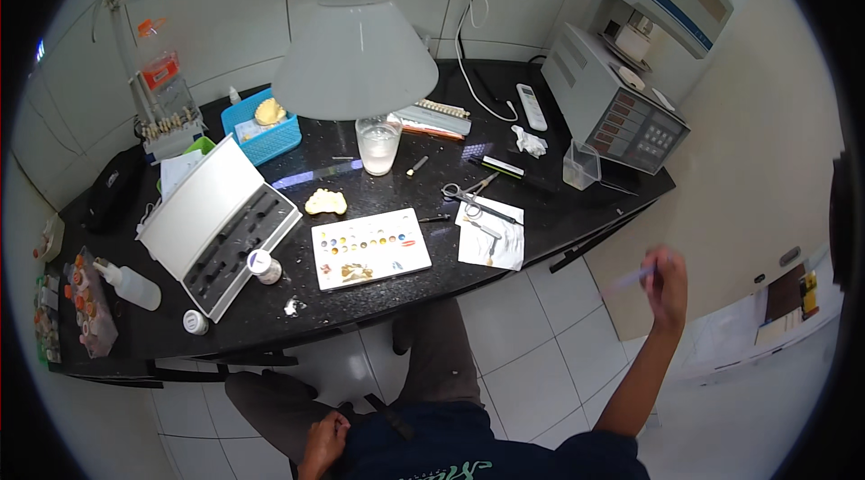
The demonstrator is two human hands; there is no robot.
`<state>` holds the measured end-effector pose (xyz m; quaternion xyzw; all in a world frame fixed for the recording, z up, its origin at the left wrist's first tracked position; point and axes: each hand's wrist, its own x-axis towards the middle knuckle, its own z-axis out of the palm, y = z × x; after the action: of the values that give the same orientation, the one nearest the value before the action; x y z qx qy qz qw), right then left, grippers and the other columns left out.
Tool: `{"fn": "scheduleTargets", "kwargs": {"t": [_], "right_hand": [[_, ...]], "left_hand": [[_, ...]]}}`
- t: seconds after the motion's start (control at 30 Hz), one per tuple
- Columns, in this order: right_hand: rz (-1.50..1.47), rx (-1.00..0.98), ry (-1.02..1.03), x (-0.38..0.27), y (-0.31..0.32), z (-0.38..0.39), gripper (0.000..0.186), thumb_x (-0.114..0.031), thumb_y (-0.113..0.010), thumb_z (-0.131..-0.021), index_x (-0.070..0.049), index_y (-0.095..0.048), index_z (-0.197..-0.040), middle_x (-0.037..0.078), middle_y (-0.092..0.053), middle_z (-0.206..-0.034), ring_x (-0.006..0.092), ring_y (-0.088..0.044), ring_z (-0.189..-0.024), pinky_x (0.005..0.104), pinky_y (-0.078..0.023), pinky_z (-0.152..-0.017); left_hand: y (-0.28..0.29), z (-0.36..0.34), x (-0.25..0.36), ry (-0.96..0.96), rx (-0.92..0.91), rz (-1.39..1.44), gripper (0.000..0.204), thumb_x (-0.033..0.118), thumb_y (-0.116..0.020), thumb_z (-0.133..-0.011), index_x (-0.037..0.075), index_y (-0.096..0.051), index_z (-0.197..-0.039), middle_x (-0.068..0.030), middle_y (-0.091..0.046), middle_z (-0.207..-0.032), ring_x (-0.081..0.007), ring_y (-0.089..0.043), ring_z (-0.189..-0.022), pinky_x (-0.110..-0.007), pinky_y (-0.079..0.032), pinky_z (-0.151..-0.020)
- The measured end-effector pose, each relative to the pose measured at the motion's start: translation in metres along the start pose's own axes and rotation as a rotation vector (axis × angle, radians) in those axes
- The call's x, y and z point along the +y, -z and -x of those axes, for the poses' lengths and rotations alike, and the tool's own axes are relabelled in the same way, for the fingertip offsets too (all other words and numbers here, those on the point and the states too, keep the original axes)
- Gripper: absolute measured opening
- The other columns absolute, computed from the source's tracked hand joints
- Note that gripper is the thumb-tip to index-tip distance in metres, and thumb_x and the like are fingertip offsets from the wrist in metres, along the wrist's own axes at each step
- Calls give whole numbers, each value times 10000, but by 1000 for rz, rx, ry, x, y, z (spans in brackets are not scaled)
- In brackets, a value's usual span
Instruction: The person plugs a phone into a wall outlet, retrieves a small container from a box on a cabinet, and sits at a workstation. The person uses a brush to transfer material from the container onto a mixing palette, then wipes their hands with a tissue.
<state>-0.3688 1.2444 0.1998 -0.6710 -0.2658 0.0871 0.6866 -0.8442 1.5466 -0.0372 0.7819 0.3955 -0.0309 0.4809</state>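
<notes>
My right hand is raised off the right of the black desk, closed on a thin bluish stick, blurred by motion. My left hand rests low at my lap, its fingers curled; whatever they hold, if anything, is hidden. On the desk lie a white palette with coloured dots, a cream dental cast, a paper sheet with scissors and thin tools, a glass of cloudy liquid and a white jar.
A lamp overhangs the desk. At left are an open white case, a blue basket and bottles. At right stands a grey machine beside a clear container; a cream door or panel is beyond.
</notes>
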Motion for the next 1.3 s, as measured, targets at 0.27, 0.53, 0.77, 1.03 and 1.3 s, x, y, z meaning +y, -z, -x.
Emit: {"fn": "scheduleTargets", "kwargs": {"t": [0.27,0.53,0.77,1.03,1.3], "right_hand": [[460,476,-572,220,8,209,213,-146,-678,-898,61,-706,-937,100,-666,-660,129,-618,-530,226,-485,-471],[-75,-144,-728,265,-108,136,214,-144,-596,-955,46,-660,-1030,103,-690,-793,150,-646,-653,258,-499,-611],[1402,-636,-381,325,13,168,217,-206,-637,-850,7,-678,-835,144,-686,-713,270,-689,-672,384,-544,-660],[773,-556,-507,263,-92,199,197,-144,-541,-895,13,-651,-852,129,-678,-668,218,-675,-613,341,-513,-587],[709,-757,62,70,-135,130,98,-111,-672,-881,-30,-628,-848,69,-634,-658,213,-619,-546,298,-478,-506]], "left_hand": [[-4,-47,48,-92,-136,-157,252,175,-649,-876,0,-629,-1056,-177,-683,-819,-363,-672,-795,-433,-511,-737],[-52,-69,78,-353,-228,-209,295,184,-638,-895,-17,-620,-1110,-182,-693,-933,-353,-674,-868,-436,-513,-785],[-41,-54,92,-265,-217,-18,290,171,-627,-909,-36,-620,-1113,-174,-702,-980,-323,-684,-926,-411,-528,-799],[-39,-37,84,-179,-157,64,303,170,-607,-935,-22,-612,-1169,-179,-697,-1011,-302,-683,-966,-382,-536,-822],[-9,-20,172,-579,102,72,359,211,-594,-948,23,-580,-1254,-153,-699,-1023,-282,-675,-972,-408,-469,-942]]}}
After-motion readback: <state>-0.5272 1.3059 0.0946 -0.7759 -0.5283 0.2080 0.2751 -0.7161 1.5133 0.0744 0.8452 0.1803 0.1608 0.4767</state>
